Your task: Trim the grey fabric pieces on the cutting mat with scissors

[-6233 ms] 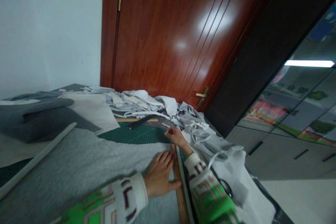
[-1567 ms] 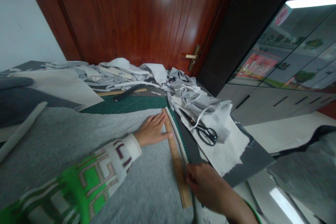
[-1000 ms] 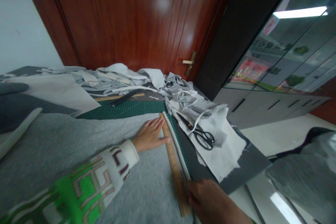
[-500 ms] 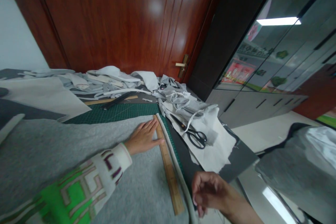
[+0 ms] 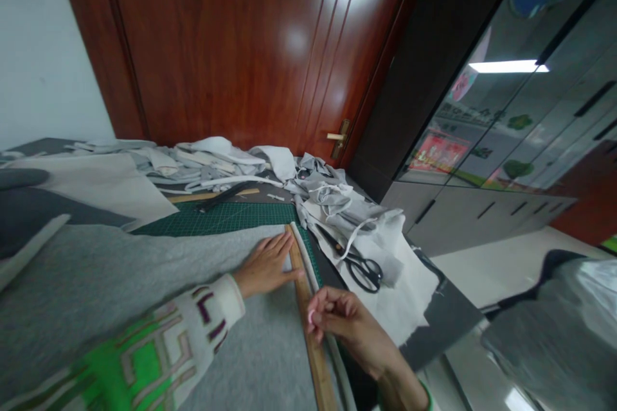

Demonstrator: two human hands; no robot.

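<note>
A large grey fabric point(image 5: 241, 347) lies flat, with a narrow strip of it on the far side of a wooden ruler point(image 5: 311, 327). My left hand point(image 5: 270, 263) lies with spread fingers on the fabric and the ruler's upper end, its thumb across the ruler. Above the ruler's middle, my right hand point(image 5: 344, 327) is pinched around a small pinkish-white piece point(image 5: 311, 316), too small to name. A green cutting mat point(image 5: 212, 218) shows beyond the fabric's upper edge.
Black scissors point(image 5: 364, 273) rest on white and grey cloth scraps point(image 5: 395, 308) to the right. More scraps point(image 5: 212, 157) are heaped along the table's back, by a wooden door point(image 5: 216, 45). A grey bundle point(image 5: 544, 327) sits at lower right.
My right hand has moved left and up from beside the fabric's edge to over the ruler. My left hand stays on the ruler. The camera view has shifted slightly.
</note>
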